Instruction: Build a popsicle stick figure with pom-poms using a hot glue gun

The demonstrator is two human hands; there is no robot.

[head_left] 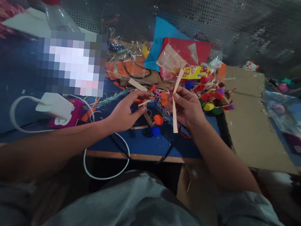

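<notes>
Between the thumb and fingers of my right hand stands a flat pale strip, upright, wide at both ends and narrow at the middle like a propeller. My left hand pinches a thin pale wooden stick at its fingertips. Orange pieces and tangled coloured bits show in the gap between the hands, partly hidden by the fingers. Just below lie an orange disc and a blue round piece, beside some brown sticks.
Coloured round pieces are heaped right of my right hand, beside a cardboard sheet. Behind are red paper, blue paper and plastic bags. A white charger with a looping white cable lies left, below a bottle.
</notes>
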